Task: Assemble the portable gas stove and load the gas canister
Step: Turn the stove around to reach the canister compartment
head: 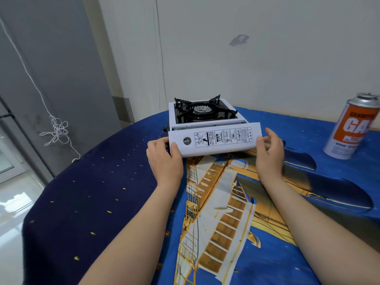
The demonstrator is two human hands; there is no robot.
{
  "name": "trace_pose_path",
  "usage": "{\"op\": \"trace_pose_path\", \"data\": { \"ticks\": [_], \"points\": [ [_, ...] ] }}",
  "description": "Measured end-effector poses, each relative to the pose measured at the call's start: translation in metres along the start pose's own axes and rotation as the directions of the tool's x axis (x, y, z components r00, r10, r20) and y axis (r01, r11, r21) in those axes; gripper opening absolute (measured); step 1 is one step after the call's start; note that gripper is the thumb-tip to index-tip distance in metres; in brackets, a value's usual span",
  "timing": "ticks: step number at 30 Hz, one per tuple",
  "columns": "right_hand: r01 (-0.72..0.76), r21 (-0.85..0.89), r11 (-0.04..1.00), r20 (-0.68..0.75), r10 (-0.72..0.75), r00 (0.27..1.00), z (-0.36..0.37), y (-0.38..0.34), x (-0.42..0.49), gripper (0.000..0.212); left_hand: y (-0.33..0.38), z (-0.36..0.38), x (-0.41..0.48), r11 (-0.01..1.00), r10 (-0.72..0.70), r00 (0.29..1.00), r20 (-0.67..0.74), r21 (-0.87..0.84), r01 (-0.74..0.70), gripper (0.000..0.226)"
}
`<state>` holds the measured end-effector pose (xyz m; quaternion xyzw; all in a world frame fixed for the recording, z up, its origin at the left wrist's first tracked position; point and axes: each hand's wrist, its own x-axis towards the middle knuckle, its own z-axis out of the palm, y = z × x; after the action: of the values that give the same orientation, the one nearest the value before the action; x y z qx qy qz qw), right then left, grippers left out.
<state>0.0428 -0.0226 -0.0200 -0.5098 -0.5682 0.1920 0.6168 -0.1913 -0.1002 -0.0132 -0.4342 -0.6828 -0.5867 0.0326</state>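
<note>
Blue printed tablecloth (127,182); stove (203,118) frame centre. We've got left hand (164,157) and right hand (269,153) grasping the ends of its white lid (214,140). Gas canister (353,126) upright at right edge, well apart.

Canister (352,126) right of stove (203,120), on table (102,192)

Both forearms were bare to the frame's lower edge, with no sleeves showing. The left hand (164,159) and right hand (270,153) wore no gloves, rings or watch.
</note>
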Motion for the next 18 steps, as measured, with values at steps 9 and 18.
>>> {"op": "trace_pose_path", "data": {
  "ticks": [9, 18],
  "points": [
    [-0.081, 0.042, 0.996, 0.011, 0.080, 0.997, -0.0018, -0.0003, 0.0007, 0.025, 0.0027, -0.0035, -0.0012, 0.999, -0.029, 0.999, -0.034, -0.027, 0.028, 0.026],
    [-0.160, 0.022, 0.987, 0.023, 0.160, 0.987, -0.0002, 0.0013, 0.0021, 0.044, 0.0054, -0.0058, -0.0004, 0.995, -0.097, 0.995, -0.023, -0.024, 0.097, 0.044]
  ]
}}
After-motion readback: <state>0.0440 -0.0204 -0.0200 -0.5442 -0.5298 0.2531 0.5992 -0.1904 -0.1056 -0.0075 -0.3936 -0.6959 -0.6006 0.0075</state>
